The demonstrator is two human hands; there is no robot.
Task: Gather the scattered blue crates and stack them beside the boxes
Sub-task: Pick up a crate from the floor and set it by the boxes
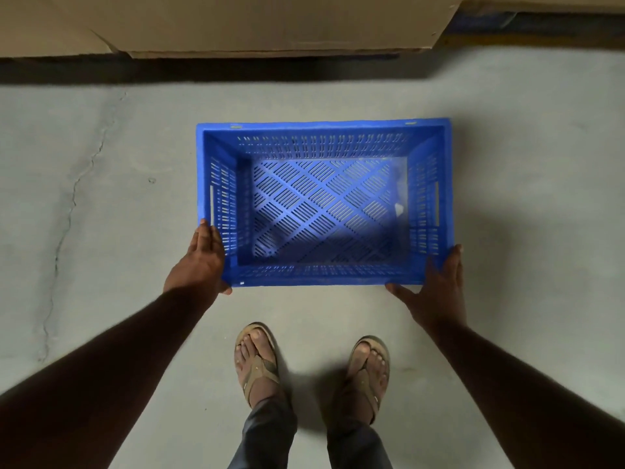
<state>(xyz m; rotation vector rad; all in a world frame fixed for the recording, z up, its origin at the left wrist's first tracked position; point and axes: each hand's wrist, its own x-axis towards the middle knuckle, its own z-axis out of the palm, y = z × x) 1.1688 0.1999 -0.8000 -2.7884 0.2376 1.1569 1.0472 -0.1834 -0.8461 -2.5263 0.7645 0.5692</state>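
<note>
The left hand [199, 262] is clamped on the near-left corner of the blue slotted plastic crate [323, 201], fingers [206, 238] flat along the side wall, thumb on the near wall. The crate sits open-side up over the grey concrete floor [101, 198], empty apart from a small pale scrap, near the brown cardboard boxes [270, 25]. The right hand [436, 286] mirrors this grip, presumably to keep the crate level.
</note>
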